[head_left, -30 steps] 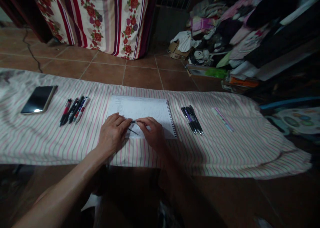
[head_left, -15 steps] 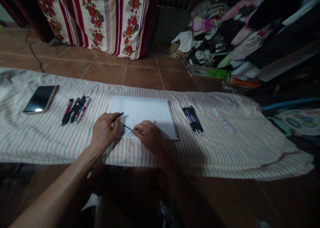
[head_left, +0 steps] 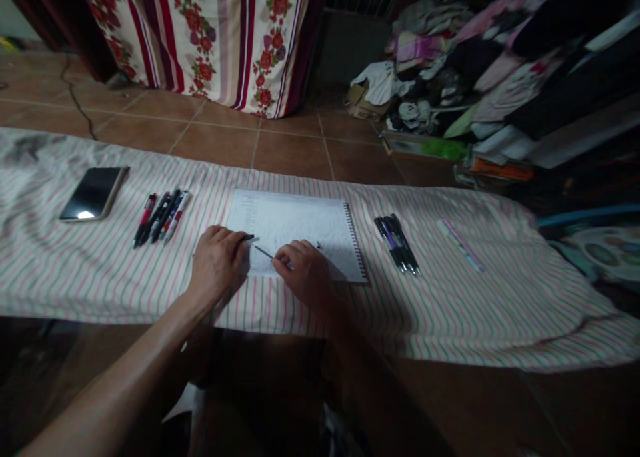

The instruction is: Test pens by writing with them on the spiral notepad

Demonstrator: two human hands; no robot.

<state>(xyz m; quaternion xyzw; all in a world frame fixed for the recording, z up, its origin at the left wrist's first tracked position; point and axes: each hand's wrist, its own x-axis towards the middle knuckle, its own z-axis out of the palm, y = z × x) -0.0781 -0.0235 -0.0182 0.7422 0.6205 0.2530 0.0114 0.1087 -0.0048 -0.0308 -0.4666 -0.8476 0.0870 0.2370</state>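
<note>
My left hand (head_left: 215, 260) is closed on a black pen barrel (head_left: 249, 237), whose end sticks out past the fingertips to the right. My right hand (head_left: 306, 270) pinches a thin dark pen refill (head_left: 264, 251) that points left toward the barrel. Barrel and refill are apart, with a small gap between them. Both hands are over the lower part of a spiral notebook (head_left: 295, 213) lying open to a page with faint print. A tiny dark piece (head_left: 319, 244) lies on the page just beyond my right hand.
Several pens (head_left: 161, 217) lie left of the notebook, beside a phone (head_left: 94, 193). More black and purple pens (head_left: 397, 243) and a pastel pen (head_left: 463, 245) lie to the right. A striped cloth (head_left: 310, 310) covers the surface. Clothes (head_left: 425, 70) are heaped beyond.
The barrel in my left hand has tipped from slanting upward to nearly level. The refill's tip is slightly farther from the left fingers. The whole view has shifted a little.
</note>
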